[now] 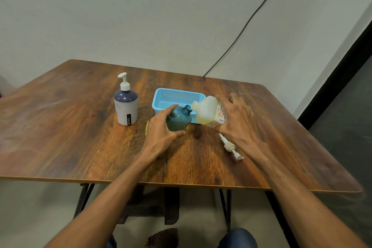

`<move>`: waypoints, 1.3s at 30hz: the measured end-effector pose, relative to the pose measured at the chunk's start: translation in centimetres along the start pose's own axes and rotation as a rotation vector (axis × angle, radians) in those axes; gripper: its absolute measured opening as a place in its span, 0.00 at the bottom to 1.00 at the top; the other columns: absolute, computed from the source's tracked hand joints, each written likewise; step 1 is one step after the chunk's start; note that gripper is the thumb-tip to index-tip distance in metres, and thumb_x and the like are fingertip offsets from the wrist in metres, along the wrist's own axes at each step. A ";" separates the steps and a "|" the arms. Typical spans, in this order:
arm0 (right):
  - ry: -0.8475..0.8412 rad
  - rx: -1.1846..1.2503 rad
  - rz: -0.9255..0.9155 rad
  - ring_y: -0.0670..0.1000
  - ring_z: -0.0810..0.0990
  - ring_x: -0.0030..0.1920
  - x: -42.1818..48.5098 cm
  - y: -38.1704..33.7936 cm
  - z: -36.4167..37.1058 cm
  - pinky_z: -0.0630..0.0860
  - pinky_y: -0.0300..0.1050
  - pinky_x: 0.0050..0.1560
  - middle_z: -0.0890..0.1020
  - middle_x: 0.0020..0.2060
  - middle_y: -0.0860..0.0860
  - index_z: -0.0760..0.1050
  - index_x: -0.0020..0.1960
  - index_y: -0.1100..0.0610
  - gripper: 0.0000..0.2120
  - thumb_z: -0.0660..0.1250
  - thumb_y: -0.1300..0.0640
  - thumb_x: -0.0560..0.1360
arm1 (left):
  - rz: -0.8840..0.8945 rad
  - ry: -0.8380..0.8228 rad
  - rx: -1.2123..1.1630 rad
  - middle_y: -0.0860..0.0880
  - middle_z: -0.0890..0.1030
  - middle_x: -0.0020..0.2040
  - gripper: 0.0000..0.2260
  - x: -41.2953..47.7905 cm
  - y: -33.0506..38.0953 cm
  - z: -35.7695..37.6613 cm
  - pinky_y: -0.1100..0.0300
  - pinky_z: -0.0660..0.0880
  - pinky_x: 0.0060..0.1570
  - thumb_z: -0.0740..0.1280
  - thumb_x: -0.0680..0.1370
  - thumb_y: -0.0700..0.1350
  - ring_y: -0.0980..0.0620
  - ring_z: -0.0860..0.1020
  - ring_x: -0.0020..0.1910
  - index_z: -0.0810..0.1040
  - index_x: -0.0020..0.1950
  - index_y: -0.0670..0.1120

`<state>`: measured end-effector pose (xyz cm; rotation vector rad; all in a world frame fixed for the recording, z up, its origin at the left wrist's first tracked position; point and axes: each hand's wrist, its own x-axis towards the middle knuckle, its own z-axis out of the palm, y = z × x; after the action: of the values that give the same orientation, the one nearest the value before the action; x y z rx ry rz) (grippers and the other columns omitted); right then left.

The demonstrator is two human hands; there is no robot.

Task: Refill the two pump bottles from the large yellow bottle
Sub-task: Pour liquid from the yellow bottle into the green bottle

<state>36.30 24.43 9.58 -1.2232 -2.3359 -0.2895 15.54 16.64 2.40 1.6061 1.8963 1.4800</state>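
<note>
From the head view, a dark wooden table (60,127) stands against a pale wall (141,16), a black cable (251,18) running down it, with grey floor below. The left hand (161,129) wraps its fingers around the teal bottle (179,118), open-necked and tilted, while the right hand (235,119) grips the large yellow bottle (207,111), tipped with its mouth at the teal neck. Behind them sits a blue basket (173,96); a white pump bottle (125,106) stands upright to the left, and a loose pump head (231,147) lies beside the right wrist.

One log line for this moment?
left hand: holds teal bottle, open | right hand: tilts yellow bottle to it | pump: on table
</note>
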 end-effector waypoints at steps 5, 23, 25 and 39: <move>0.013 -0.032 -0.016 0.54 0.73 0.53 0.0 0.2 0.0 0.74 0.50 0.48 0.74 0.53 0.53 0.69 0.70 0.49 0.40 0.80 0.50 0.61 | -0.008 -0.023 0.004 0.48 0.77 0.66 0.40 0.0 0.1 0.0 0.63 0.70 0.63 0.81 0.66 0.44 0.56 0.73 0.61 0.68 0.76 0.47; -0.037 -0.109 -0.029 0.55 0.72 0.56 0.0 0.2 -0.8 0.72 0.50 0.50 0.72 0.55 0.54 0.68 0.72 0.48 0.40 0.79 0.48 0.63 | -0.021 -0.047 0.018 0.46 0.76 0.68 0.41 0.1 0.4 0.2 0.59 0.72 0.65 0.82 0.65 0.43 0.53 0.73 0.63 0.69 0.75 0.47; -0.054 -0.105 -0.025 0.55 0.72 0.57 0.0 0.3 -0.9 0.72 0.51 0.52 0.72 0.56 0.54 0.67 0.72 0.48 0.40 0.79 0.49 0.64 | -0.018 -0.045 0.014 0.46 0.77 0.67 0.41 0.1 0.4 0.2 0.59 0.72 0.65 0.82 0.64 0.43 0.53 0.74 0.63 0.70 0.75 0.47; -0.031 -0.084 -0.033 0.58 0.74 0.56 -0.5 0.4 -1.3 0.76 0.56 0.53 0.74 0.57 0.55 0.69 0.69 0.49 0.36 0.77 0.54 0.64 | -0.027 -0.058 0.026 0.46 0.77 0.66 0.41 0.0 1.0 0.2 0.59 0.72 0.64 0.82 0.64 0.43 0.52 0.74 0.62 0.70 0.74 0.46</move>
<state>37.29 23.80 10.41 -1.2382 -2.3936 -0.3862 16.27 16.57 3.12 1.6098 1.9056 1.3883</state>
